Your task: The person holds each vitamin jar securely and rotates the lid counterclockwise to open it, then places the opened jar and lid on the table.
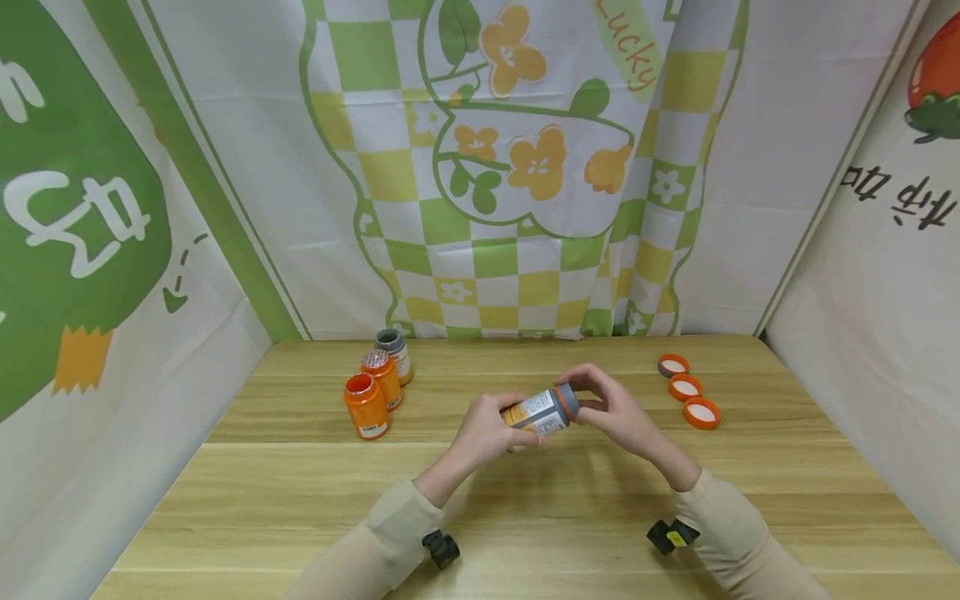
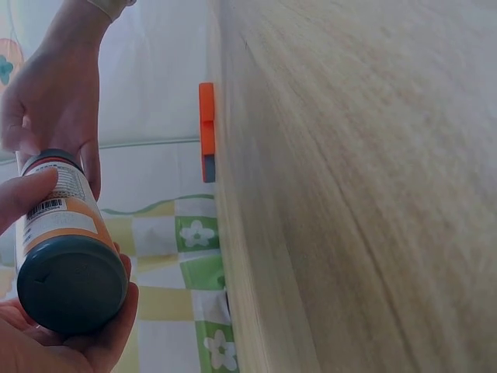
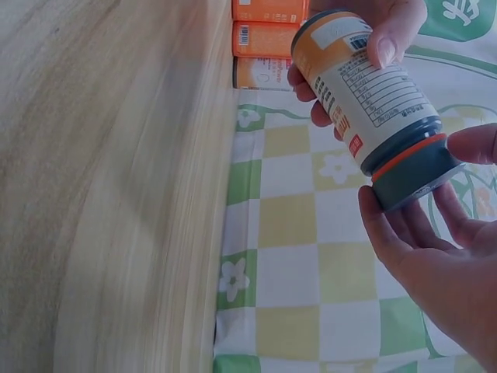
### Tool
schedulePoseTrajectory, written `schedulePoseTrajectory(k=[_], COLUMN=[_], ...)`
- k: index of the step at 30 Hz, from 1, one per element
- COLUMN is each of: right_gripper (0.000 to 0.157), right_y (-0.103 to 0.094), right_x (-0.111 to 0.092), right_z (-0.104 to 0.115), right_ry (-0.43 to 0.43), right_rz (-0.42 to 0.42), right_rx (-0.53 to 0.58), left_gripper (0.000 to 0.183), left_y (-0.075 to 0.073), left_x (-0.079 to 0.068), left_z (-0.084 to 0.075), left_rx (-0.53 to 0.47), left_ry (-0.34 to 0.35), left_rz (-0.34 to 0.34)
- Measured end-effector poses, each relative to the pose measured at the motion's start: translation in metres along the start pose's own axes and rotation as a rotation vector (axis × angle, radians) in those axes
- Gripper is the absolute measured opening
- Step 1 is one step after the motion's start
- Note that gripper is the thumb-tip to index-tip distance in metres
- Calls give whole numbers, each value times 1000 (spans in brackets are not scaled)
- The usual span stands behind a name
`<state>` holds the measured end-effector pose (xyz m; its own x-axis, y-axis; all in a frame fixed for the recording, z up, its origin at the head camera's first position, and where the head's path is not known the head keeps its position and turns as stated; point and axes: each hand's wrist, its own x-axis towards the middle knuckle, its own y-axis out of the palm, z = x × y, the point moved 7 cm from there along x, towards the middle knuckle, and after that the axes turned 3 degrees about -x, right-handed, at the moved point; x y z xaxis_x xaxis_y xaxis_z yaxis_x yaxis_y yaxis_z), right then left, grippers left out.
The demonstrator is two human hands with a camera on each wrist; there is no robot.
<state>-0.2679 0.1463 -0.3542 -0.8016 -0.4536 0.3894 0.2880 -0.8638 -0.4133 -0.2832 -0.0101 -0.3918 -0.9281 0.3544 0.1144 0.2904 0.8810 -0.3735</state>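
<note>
A grey-and-orange pill bottle (image 1: 542, 412) with a white printed label is held tilted above the table. My left hand (image 1: 486, 427) grips its body, thumb across the label, and the dark base (image 2: 71, 284) points toward the left wrist camera. On the other end sits a grey cap (image 3: 418, 175) with an orange ring. Fingers and thumb of my right hand (image 1: 618, 415) hold this cap around its rim. In the right wrist view the cap is on the bottle's neck; whether it is loose I cannot tell.
Three capless bottles stand at the left: a front orange one (image 1: 367, 410), a middle orange one (image 1: 387, 385) with a silvery top, and a grey one (image 1: 402, 360). Three caps (image 1: 702, 413) lie in a row at the right. A patterned curtain (image 1: 495, 275) hangs behind the wooden table (image 1: 555, 533).
</note>
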Motion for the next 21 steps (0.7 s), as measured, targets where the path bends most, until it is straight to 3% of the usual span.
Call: schedulePoseTrajectory(k=[7,13,21], right_gripper=[47,45,43], right_y=[0,1,1], right_x=[-1,-2,-4], right_z=[7,25,32], right_ry=[-46,-72,-123], right_rz=[24,43,21], right_rx=[-25,-91,-147], left_gripper=[51,51,54], left_y=[0,0,-2], left_x=[-3,-4,-4], left_z=[-1,-3,-1], left_rx=[14,56,56], left_ry=[3,31,23], left_rz=[21,15,5])
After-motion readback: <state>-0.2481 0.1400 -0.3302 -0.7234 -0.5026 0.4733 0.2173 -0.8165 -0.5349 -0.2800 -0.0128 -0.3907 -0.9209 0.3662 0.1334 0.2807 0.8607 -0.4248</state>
